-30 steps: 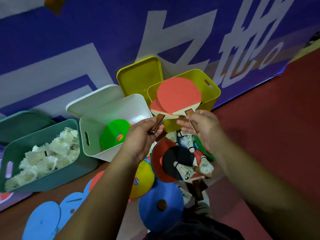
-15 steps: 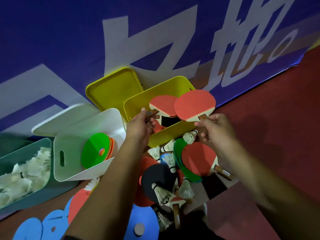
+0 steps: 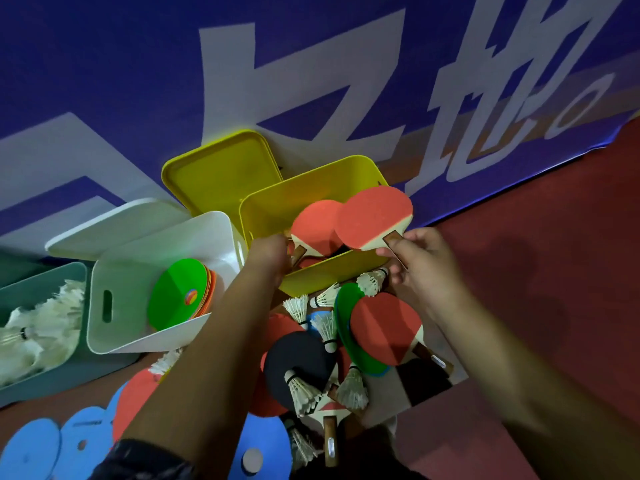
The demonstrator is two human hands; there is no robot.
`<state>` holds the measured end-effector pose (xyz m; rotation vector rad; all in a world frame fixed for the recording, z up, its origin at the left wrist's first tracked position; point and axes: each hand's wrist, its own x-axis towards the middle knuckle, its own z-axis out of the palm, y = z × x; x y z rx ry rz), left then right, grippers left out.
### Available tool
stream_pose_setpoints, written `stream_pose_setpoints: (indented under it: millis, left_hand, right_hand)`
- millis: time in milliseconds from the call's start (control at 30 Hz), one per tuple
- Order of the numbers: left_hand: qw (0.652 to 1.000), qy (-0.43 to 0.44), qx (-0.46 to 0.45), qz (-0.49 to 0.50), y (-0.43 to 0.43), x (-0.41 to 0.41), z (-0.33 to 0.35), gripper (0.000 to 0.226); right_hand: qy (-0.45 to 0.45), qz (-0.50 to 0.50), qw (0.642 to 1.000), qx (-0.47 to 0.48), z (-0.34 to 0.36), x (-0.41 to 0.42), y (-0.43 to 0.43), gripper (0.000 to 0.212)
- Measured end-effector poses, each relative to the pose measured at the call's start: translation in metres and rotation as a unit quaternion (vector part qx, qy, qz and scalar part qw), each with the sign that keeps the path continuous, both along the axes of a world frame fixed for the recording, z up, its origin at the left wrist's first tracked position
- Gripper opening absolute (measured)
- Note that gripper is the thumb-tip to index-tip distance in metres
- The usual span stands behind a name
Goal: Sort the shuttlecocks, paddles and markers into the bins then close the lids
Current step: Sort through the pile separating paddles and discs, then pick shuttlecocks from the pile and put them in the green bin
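My left hand (image 3: 268,259) grips the handle of a red paddle (image 3: 313,230) whose blade sits inside the yellow bin (image 3: 273,209). My right hand (image 3: 420,268) pinches the handle of a second red paddle (image 3: 374,220), held over the bin's right side and overlapping the first. On the floor below lies a pile: a red paddle (image 3: 384,332), a black paddle (image 3: 299,358), several shuttlecocks (image 3: 351,389) and flat disc markers. The white bin (image 3: 138,261) holds a green marker (image 3: 178,289) in front of orange ones. The teal bin (image 3: 48,372) is full of shuttlecocks.
The yellow lid (image 3: 221,171) and the white lid (image 3: 114,220) lean open against the blue banner wall behind the bins. Blue disc markers (image 3: 52,445) lie at the lower left. Red floor (image 3: 554,271) stretches to the right.
Both hands have carried their paddles into and over the yellow bin; the two blades now overlap. The view has shifted, so the bins sit further left.
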<state>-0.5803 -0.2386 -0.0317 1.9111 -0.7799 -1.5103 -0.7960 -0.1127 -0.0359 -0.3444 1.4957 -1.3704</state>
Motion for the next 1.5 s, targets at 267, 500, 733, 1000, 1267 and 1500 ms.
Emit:
stream_pose_setpoints:
  millis: [267, 500, 733, 1000, 1267, 1500]
  left_hand:
    - [0.994, -0.019, -0.106, -0.021, 0.042, 0.045, 0.007, 0.022]
    - [0.993, 0.037, -0.110, -0.023, 0.095, 0.080, 0.031, 0.015]
    - [0.995, 0.025, -0.094, 0.009, 0.119, 0.111, 0.018, 0.018]
    - [0.996, -0.003, -0.082, -0.028, 0.131, 0.116, 0.002, 0.017]
    - [0.990, -0.048, -0.039, -0.125, 0.157, 0.119, -0.028, 0.014]
    - [0.971, -0.129, 0.014, -0.202, 0.185, 0.129, -0.069, 0.015]
  right_hand:
    - [0.015, 0.083, 0.996, -0.014, 0.018, 0.031, -0.051, 0.024]
    - [-0.044, 0.083, 0.995, 0.038, 0.007, 0.063, -0.094, 0.032]
    - [-0.026, 0.053, 0.997, 0.042, -0.003, 0.074, -0.077, 0.035]
    - [0.009, 0.071, 0.997, 0.002, 0.012, 0.077, -0.044, 0.036]
    - [0.094, 0.143, 0.985, 0.011, 0.003, 0.098, 0.013, 0.024]
    - [0.165, 0.279, 0.943, 0.080, -0.037, 0.128, 0.066, 0.018]
